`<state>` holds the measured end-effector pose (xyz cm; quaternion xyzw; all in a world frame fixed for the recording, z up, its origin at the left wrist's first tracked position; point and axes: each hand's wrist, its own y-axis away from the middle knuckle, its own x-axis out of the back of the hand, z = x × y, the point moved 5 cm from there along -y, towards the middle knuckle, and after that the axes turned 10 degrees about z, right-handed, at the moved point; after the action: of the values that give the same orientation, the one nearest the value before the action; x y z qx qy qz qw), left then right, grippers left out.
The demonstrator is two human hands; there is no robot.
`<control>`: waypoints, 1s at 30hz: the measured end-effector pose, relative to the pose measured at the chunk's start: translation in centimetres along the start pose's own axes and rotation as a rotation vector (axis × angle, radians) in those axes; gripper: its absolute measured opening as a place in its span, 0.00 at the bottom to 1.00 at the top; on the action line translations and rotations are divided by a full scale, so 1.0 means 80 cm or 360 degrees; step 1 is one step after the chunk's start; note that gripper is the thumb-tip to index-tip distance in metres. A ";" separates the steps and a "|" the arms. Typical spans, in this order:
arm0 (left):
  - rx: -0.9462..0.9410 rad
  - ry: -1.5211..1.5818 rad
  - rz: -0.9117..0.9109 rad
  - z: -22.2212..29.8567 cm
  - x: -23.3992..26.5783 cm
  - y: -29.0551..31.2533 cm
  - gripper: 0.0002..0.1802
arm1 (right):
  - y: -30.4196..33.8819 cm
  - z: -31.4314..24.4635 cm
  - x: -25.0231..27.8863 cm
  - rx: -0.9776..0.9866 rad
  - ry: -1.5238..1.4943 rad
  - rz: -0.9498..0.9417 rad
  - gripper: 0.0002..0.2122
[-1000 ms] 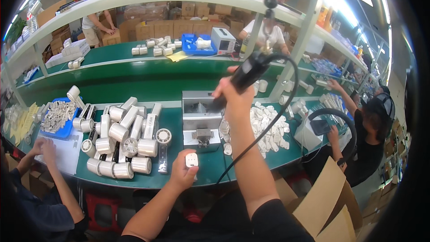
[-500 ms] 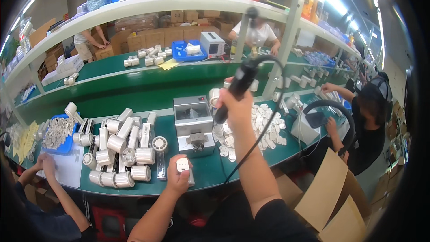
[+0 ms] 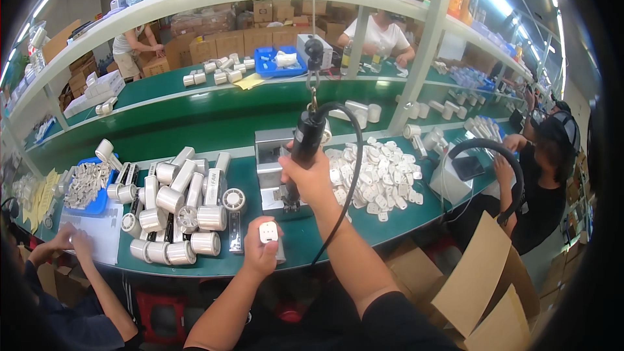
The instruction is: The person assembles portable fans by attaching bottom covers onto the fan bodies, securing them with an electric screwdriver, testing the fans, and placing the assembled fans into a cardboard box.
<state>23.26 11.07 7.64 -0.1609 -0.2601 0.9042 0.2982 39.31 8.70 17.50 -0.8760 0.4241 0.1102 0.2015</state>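
Observation:
My right hand is wrapped round a black electric screwdriver, which hangs upright from a chain and trails a black cable. The screwdriver's lower end is at the front of a grey screw feeder; I cannot tell whether its tip touches it. Low at the table's front edge, my left hand is closed round a white plastic part with small holes and a dark slot in its upturned end. The rest of that part is mostly hidden by my fingers.
White handheld fans lie piled on the left, near a blue tray of small parts. Loose white plastic covers are heaped right of the feeder. Co-workers sit on both sides. Open cardboard flaps rise at lower right.
My right hand has brought the screwdriver down and left, from beside the feeder to its front. My left hand keeps hold of the white part, nearly in place.

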 end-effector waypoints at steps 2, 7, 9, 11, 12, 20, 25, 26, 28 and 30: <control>-0.0048 -0.0012 -0.0011 -0.002 -0.001 -0.001 0.33 | 0.000 0.001 0.003 -0.0006 -0.0004 0.0015 0.15; -0.0067 -0.0032 -0.0015 0.000 -0.002 0.001 0.31 | 0.006 0.006 0.004 -0.0040 0.0019 -0.0076 0.15; -0.0029 -0.0044 -0.0023 0.002 -0.005 0.001 0.31 | 0.012 0.004 0.008 -0.0074 0.0045 -0.0091 0.15; -0.0003 -0.0084 -0.0054 0.001 -0.006 0.001 0.30 | 0.021 -0.009 0.009 -0.0074 0.0027 -0.0015 0.15; 0.0028 -0.0125 -0.0091 -0.001 -0.008 0.001 0.30 | 0.025 -0.023 0.011 -0.0015 -0.0029 -0.0006 0.15; 0.0019 -0.0268 -0.0080 -0.005 -0.006 0.000 0.28 | 0.072 -0.123 -0.033 0.0176 -0.0440 -0.0274 0.16; 0.0082 -0.0289 -0.0159 -0.001 -0.012 0.000 0.26 | 0.071 -0.108 -0.043 0.0095 -0.0302 -0.0278 0.17; 0.0087 -0.0289 -0.0151 -0.001 -0.012 0.001 0.26 | 0.071 -0.107 -0.044 0.0093 -0.0329 -0.0279 0.17; 0.0078 -0.0281 -0.0119 -0.002 -0.010 0.002 0.26 | 0.070 -0.105 -0.045 0.0084 -0.0351 -0.0279 0.17; 0.0075 -0.0285 -0.0124 -0.001 -0.010 0.002 0.25 | 0.069 -0.103 -0.047 0.0068 -0.0335 -0.0299 0.17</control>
<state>23.84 10.55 7.59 -0.0620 -0.2703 0.9086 0.3123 32.82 4.57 24.78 -0.8909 0.3191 0.1730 0.2729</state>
